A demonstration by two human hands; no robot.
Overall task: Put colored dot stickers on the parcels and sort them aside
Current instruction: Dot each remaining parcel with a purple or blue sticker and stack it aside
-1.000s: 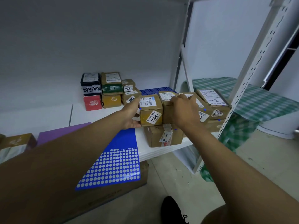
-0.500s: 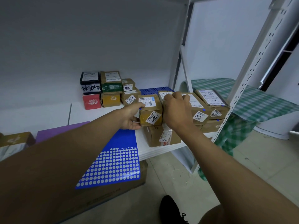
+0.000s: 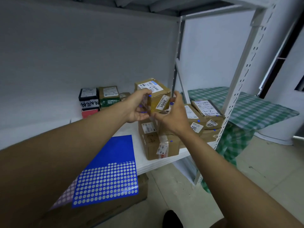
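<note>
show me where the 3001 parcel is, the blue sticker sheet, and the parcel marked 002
3001 parcel (image 3: 162, 102), head view, its white number label.
blue sticker sheet (image 3: 118, 150), head view, its solid blue upper part.
002 parcel (image 3: 195, 127), head view, its front label.

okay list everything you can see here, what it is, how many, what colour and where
Parcel marked 3001: one, brown cardboard, held up above the shelf.
Other brown parcels: several, stacked at the shelf's right end.
Small boxes: a few, black, green, red, brown, at the back by the wall.
Blue sticker sheet: one, partly used, at the shelf's front edge.
Purple sticker sheet: one, mostly under the blue one.
Shelf: one, white.
Checked cloth: one, green and white, right of the rack.
Left hand: grips the 3001 parcel's left side.
Right hand: holds its right side.
</note>
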